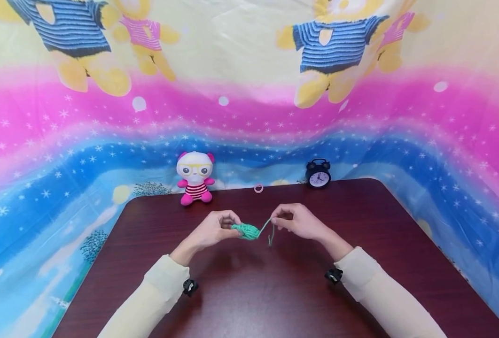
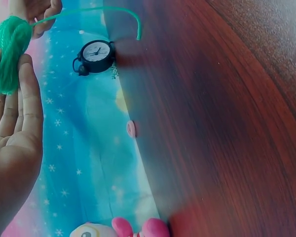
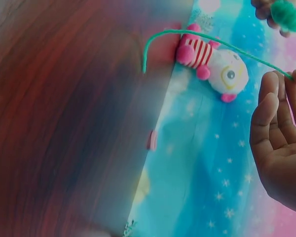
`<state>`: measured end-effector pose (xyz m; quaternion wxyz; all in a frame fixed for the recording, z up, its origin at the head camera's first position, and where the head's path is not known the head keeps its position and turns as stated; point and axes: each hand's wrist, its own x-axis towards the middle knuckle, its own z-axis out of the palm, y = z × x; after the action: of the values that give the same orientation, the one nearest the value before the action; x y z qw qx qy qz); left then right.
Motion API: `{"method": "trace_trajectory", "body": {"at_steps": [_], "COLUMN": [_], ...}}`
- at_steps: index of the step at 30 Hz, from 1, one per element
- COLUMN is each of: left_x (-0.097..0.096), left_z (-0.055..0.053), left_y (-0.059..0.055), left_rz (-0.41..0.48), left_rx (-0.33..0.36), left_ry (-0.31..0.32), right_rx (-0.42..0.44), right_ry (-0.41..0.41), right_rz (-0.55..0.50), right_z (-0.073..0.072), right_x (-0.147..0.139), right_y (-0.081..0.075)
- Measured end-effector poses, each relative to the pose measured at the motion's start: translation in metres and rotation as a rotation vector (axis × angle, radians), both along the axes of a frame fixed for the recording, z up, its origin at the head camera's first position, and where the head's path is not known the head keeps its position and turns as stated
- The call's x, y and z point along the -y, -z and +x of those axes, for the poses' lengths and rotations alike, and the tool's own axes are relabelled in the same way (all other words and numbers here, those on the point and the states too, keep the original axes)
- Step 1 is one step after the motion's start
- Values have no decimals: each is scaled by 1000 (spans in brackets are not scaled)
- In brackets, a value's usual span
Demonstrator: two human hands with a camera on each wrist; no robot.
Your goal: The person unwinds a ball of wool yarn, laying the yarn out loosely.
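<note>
A small bundle of green yarn (image 1: 248,231) is held up above the table, pinched at one end by my left hand (image 1: 215,229). In the left wrist view the wound yarn bundle (image 2: 12,54) sits between the thumb and fingers. My right hand (image 1: 300,220) pinches the strand (image 1: 265,226) that runs out of the bundle, at some distance from it. Past those fingertips a loose tail of yarn (image 3: 212,38) hangs free and bends down at its tip, as the right wrist view shows.
A panda plush toy (image 1: 196,178) with pink limbs sits at the table's back left. A black alarm clock (image 1: 318,174) stands at the back right. Between them lies a small pink ring (image 1: 258,188). Printed cloth surrounds the dark wooden table (image 1: 249,300).
</note>
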<state>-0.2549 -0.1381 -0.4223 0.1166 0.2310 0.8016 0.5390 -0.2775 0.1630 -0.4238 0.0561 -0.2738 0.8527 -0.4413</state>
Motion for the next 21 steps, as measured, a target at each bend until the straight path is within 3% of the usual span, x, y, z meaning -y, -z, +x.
{"method": "trace_trajectory", "body": {"at_steps": [10, 21], "left_x": [2, 9], "left_z": [1, 1], "left_y": [1, 4], "left_rz": [37, 17], "left_rx": [18, 26], "left_ry": [74, 89], "right_rx": [-21, -45], "right_ry": [85, 248], "right_rz": [-20, -97], "right_z": [-5, -10], "right_x": [-19, -34], "right_y": [-5, -15]}}
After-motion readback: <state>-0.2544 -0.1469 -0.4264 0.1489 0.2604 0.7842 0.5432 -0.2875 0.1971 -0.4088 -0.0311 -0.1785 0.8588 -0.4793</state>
